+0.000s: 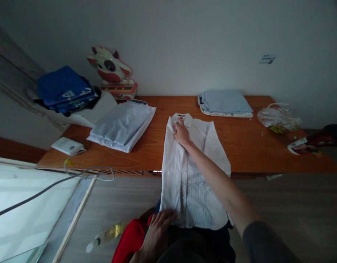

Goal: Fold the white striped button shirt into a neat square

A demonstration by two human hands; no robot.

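r hand [180, 133] pinches striped shirt [190, 171] collar (thin cotton); l hand [157, 228] flat on hem.

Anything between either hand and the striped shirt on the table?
Nothing visible. The right hand rests directly on the white striped shirt just below its collar. The left hand touches the shirt's lower hem, which hangs off the table edge. Both contacts are bare; the folded piles lie apart.

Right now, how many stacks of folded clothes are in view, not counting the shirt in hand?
3: blue stack far left, beside the table; white stack on the table's left; pale blue stack at the back right. Counts within stacks unclear.
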